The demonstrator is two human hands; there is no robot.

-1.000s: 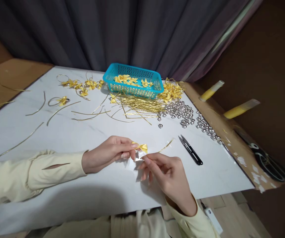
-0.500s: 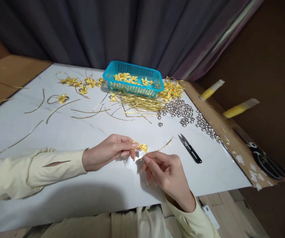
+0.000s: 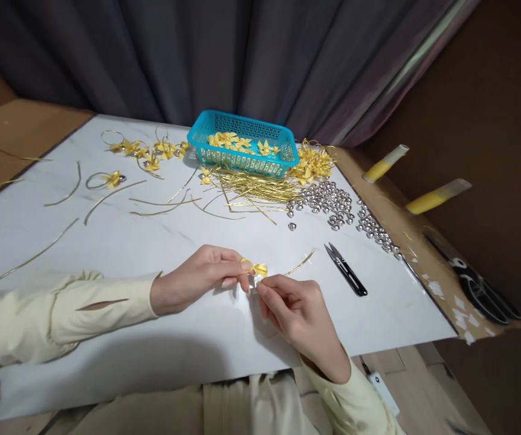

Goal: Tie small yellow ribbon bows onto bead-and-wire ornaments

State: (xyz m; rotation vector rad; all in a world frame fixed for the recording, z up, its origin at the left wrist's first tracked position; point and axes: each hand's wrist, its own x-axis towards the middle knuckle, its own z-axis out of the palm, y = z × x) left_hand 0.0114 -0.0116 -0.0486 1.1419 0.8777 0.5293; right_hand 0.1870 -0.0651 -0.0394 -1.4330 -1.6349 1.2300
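Observation:
My left hand [image 3: 210,270] is closed in a pinch on a small yellow ribbon bow [image 3: 259,268], held just above the white table. Close beside it on the right, the thumb and finger of my right hand [image 3: 294,308] pinch a small whitish piece [image 3: 252,281] just under the bow. Its exact kind is too small to make out, and fingers partly hide it. A gold cord [image 3: 300,263] lies behind my right hand. To the right rest black thread snips [image 3: 346,269], blades pointing away from me.
A blue basket [image 3: 242,160] of yellow ribbon flowers stands at the back. Gold cords [image 3: 260,186] are heaped before it, with silver heart-shaped beads [image 3: 328,198] to their right. Finished-looking bows with loops [image 3: 113,179] lie left. Black scissors [image 3: 482,293] and yellow tubes [image 3: 437,197] are at the right edge.
My right hand has shifted slightly left and up, its fingertips now nearer the bow and the left fingers. The left hand stays in place, still pinching the bow.

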